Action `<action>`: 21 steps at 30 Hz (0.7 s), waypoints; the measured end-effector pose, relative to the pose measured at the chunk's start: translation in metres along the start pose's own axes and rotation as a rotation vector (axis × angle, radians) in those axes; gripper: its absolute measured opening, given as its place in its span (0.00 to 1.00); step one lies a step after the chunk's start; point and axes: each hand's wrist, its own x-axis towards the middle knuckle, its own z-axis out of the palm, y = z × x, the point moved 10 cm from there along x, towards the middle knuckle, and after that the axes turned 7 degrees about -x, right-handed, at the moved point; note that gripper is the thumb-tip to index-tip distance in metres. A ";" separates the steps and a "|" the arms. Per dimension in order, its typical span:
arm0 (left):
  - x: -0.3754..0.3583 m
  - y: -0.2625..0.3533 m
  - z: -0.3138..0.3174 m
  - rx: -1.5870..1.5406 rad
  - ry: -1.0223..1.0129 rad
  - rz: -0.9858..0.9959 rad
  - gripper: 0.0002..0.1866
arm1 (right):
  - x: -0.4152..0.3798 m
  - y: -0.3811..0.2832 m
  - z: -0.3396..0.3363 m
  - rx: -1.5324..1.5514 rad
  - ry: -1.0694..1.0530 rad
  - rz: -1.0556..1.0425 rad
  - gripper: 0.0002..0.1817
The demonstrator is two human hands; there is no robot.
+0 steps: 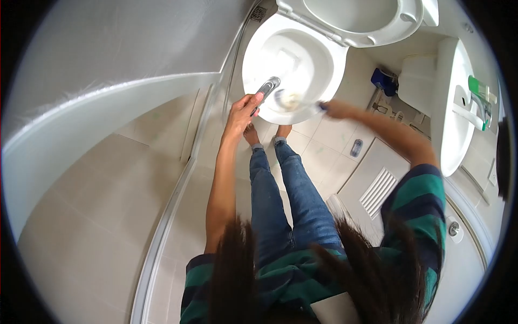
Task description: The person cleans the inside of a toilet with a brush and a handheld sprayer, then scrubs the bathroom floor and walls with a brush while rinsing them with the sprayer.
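My left hand (241, 114) is closed around a chrome handheld sprayer (268, 86), whose head reaches over the near left rim of the white toilet bowl (335, 65). My right hand (339, 110), smeared by motion, grips the dark blue handle end of a toilet brush (307, 104). The brush head (290, 100) is inside the bowl near its front wall and is also blurred. Behind the bowl, the toilet seat and lid (396, 32) are raised.
A glass shower partition (118, 92) stands on the left. To the right are a white washbasin (458, 140) with a tap and green bottle (477, 86), a blue container (383, 81), a floor drain (356, 148) and a door with a vent grille (379, 193).
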 end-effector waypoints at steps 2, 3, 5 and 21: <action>-0.001 -0.004 0.008 -0.085 -0.060 -0.029 0.26 | 0.001 0.081 -0.051 0.007 0.041 0.156 0.24; 0.001 -0.003 0.012 -0.099 -0.079 0.020 0.27 | 0.003 0.074 -0.081 -0.030 0.098 0.207 0.23; -0.004 -0.001 0.013 -0.165 -0.083 0.041 0.27 | 0.032 0.041 -0.099 -0.070 0.137 0.224 0.20; -0.020 0.005 0.000 0.048 -0.118 -0.051 0.29 | 0.045 -0.013 0.002 -0.445 -0.206 0.303 0.16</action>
